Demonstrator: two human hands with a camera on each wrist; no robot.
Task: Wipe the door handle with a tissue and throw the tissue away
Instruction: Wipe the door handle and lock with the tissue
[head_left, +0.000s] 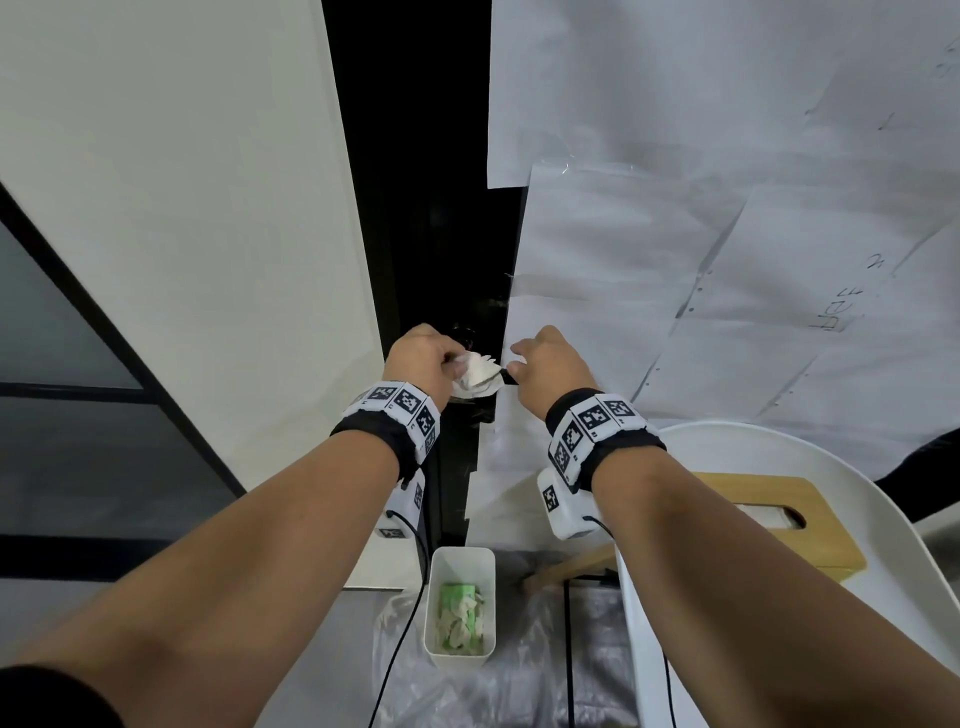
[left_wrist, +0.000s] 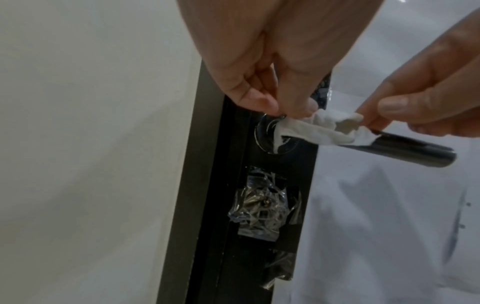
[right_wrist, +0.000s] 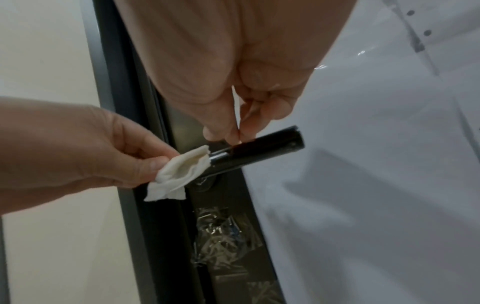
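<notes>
A black bar-shaped door handle (left_wrist: 415, 152) (right_wrist: 259, 150) sticks out from a dark door edge. A crumpled white tissue (head_left: 478, 376) (left_wrist: 319, 127) (right_wrist: 179, 172) is draped over the handle's inner end, near its round base. My left hand (head_left: 457, 364) (left_wrist: 283, 111) (right_wrist: 155, 162) pinches the tissue between thumb and fingers. My right hand (head_left: 514, 364) (left_wrist: 376, 121) (right_wrist: 226, 135) has curled fingers. Its thumb and forefinger tips pinch at the top of the handle, right beside the tissue's end. The handle's outer half is bare.
A white bin (head_left: 460, 603) with used tissues stands on the floor below the handle. To the right, a wooden tissue box (head_left: 779, 519) sits on a white seat (head_left: 883, 571). Crinkled plastic covers the lock (left_wrist: 259, 205) under the handle. Paper sheets (head_left: 727, 208) cover the door.
</notes>
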